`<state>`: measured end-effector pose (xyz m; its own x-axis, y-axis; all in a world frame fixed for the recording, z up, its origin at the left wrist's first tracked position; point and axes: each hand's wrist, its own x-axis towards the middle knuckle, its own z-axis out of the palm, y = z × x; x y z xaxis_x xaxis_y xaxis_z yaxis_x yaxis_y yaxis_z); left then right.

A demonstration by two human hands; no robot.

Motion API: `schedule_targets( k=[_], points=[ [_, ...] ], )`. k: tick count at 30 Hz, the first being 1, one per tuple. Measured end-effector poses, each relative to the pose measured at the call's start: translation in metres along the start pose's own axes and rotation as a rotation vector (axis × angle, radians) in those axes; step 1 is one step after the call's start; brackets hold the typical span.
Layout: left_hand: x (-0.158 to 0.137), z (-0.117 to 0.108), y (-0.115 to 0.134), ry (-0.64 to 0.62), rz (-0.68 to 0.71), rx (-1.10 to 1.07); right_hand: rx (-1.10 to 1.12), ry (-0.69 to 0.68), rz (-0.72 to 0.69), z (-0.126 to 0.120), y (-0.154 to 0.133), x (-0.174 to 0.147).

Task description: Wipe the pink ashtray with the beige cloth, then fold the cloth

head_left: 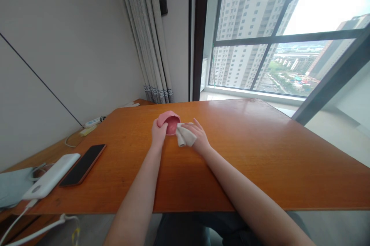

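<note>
A pink bowl point(172, 124) is tipped on its side above the wooden table, its hollow facing me and to the right. My left hand point(158, 133) grips it by the left rim, with the thumb at the inside edge. In my right hand point(200, 137) is a white cloth point(185, 136), bunched under the fingers and hanging down a little. The cloth's left edge is right beside the bowl's opening; whether it touches the bowl I cannot tell. Some fingers of my left hand are hidden behind the bowl.
On the left of the wooden table point(245, 161) lie a black phone point(83, 165) and a white power bank point(51, 176) with a cable plugged in. A power strip point(94, 121) rests by the wall. A curtain point(148, 38) and a large window stand beyond the table.
</note>
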<state>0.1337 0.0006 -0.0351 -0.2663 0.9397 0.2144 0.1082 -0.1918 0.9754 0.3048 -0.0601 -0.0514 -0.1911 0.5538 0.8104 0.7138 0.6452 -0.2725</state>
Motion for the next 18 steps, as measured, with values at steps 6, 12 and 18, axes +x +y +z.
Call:
schedule_targets(
  k=[6,12,18],
  points=[
    [-0.006,0.010,-0.003,-0.117,-0.527,-0.408,0.071,0.339,0.304,-0.012,0.011,0.002],
    [-0.034,0.033,-0.001,-0.325,-0.528,-0.356,-0.009,0.106,0.337,0.003,0.014,0.000],
    [-0.036,0.031,0.005,-0.241,-0.485,-0.414,0.057,-0.069,0.264,0.007,0.009,-0.004]
  ],
)
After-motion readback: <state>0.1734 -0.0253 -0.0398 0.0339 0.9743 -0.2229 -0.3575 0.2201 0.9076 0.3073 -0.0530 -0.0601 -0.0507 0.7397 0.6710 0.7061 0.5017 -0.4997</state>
